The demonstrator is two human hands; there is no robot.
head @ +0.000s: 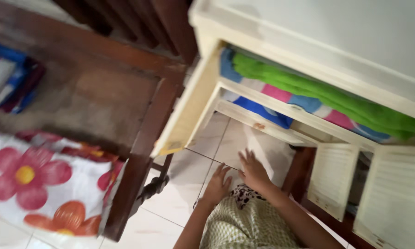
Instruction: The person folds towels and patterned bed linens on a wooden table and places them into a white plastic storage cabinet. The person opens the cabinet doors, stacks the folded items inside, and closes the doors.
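Note:
My left hand point(216, 183) and my right hand point(252, 169) rest side by side, fingers spread, on top of a folded cloth point(246, 221) with a pale green check and a dark patterned patch. Both hands press flat on it over the white tiled floor point(180, 193). Just beyond my hands stands a cream wooden cabinet point(193, 101) with open shelves. A green towel point(318, 90) lies on its upper shelf over pink and blue striped cloth point(281, 94). Blue cloth point(263, 110) shows on the shelf below.
A dark wooden chair or bench point(138, 152) stands at the left, with a white cloth printed with red flowers point(37, 180) draped on it. Blue fabric point(14, 78) lies at the far left. Slatted cream cabinet doors point(332, 177) hang open at the right.

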